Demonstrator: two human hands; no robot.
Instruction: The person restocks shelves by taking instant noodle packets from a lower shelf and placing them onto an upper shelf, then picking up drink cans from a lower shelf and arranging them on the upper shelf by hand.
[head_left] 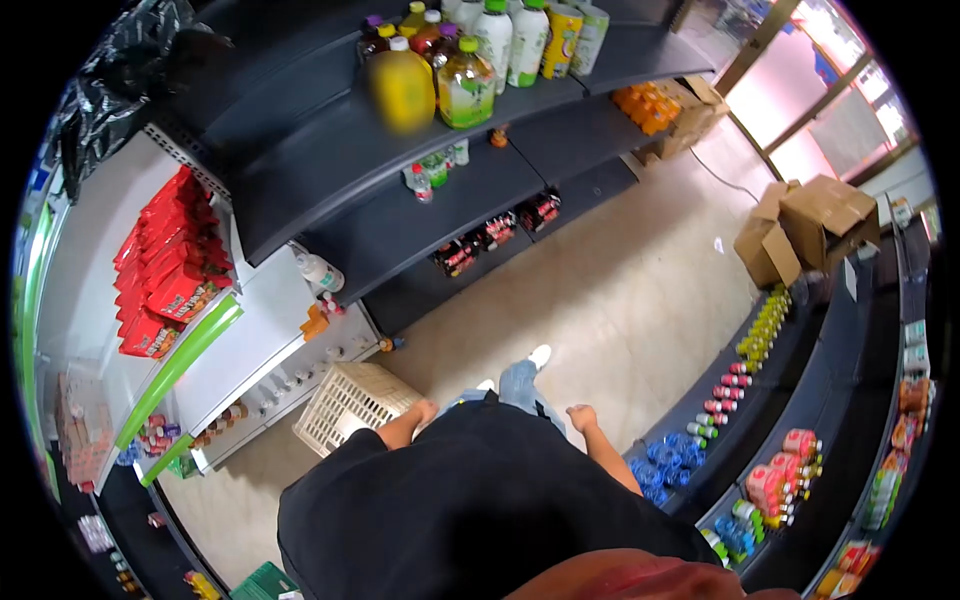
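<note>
In the head view, grips the beige basket (352,405) by the rim corner nearest the body with the left hand (424,411), seemingly for one-handed support; cannot tell whether resting on the floor (470,340). Holds the right hand (580,415) out near a jeans-clad leg (518,382), loosely curled, touching nothing visible; cannot tell how far clenched. Shows tall bottles (495,45) crowded upright behind the front edge of the upper dark shelf (315,175), probably for easy reach. Takes in red packets (175,265) stacked in rows towards the green front edge of the white shelf (182,370), likely packed tight to prop one another. Includes yellow-green bottles (765,325) along the low shelf's edge (800,340), apparently sorted by kind.
</note>
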